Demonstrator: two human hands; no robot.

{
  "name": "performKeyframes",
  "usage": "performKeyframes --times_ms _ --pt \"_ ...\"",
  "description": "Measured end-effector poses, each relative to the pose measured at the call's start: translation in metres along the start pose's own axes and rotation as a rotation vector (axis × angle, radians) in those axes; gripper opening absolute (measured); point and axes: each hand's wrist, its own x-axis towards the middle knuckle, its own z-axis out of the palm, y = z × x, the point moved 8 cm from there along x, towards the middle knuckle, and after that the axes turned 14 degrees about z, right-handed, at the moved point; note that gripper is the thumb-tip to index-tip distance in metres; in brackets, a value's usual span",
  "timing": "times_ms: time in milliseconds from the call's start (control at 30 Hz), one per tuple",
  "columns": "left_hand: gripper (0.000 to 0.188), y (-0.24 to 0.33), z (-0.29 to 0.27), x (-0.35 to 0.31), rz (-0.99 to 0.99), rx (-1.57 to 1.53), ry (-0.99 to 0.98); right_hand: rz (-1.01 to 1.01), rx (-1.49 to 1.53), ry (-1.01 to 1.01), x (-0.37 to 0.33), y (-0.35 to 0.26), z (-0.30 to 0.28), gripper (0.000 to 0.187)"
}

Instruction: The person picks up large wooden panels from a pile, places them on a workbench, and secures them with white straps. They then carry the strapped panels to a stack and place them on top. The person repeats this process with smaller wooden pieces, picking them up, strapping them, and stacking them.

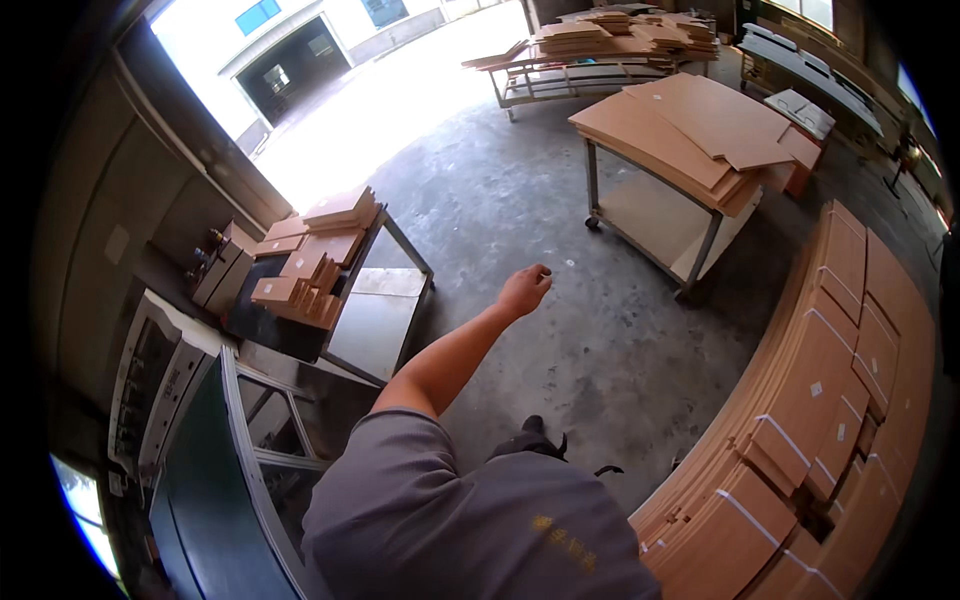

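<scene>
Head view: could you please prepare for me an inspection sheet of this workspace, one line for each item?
Surface: grey floor, patchy and worn-looking.
Job's things: brown panels stacked on a wheeled trolley; a long panel stack with white bands at the right.
Clutter: smaller brown pieces piled unevenly on the left table; untidy panel piles on the far rack.
Grips: left grip above the floor, loosely curled, no held thing visible; right grip out of view.
Cables: nothing seen for certain; a dark hooked shape near the shoe is unclear.
Surroundings: bright opening to outside, upper left; dark green panel, lower left.
</scene>
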Motion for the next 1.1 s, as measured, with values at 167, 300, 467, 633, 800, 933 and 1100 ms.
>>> performKeyframes --times_ms 167,300,467,633,800,933,1100 --pt "0.038 -0.175 0.039 -0.216 -0.497 -0.055 -0.310 0.384 0.124 -0.457 0.052 -0.052 0.044 0.074" --pt "0.037 -0.202 -0.019 -0.534 -0.891 -0.128 -0.702 0.307 0.226 -0.510 0.136 -0.181 0.070 0.078" --pt "0.032 -0.302 -0.088 -0.642 -1.541 0.061 -0.501 0.071 0.215 -0.556 0.099 -0.414 0.173 0.075" --pt "0.034 -0.457 -0.043 -0.465 -1.191 -0.111 -0.255 -0.032 -0.023 -0.543 0.068 -0.461 0.297 0.065" --pt "0.040 -0.445 -0.039 -0.159 -0.747 -0.529 0.080 0.020 -0.597 -0.633 -0.004 -0.435 0.342 0.068" --pt "0.041 -0.436 -0.039 -0.099 -0.738 -0.628 -0.013 -0.085 -0.862 -0.631 0.020 -0.453 0.393 0.067" --pt "0.042 -0.496 -0.019 -0.128 -1.202 -0.576 -0.328 -0.081 -0.896 -0.566 0.126 -0.510 0.463 0.068"
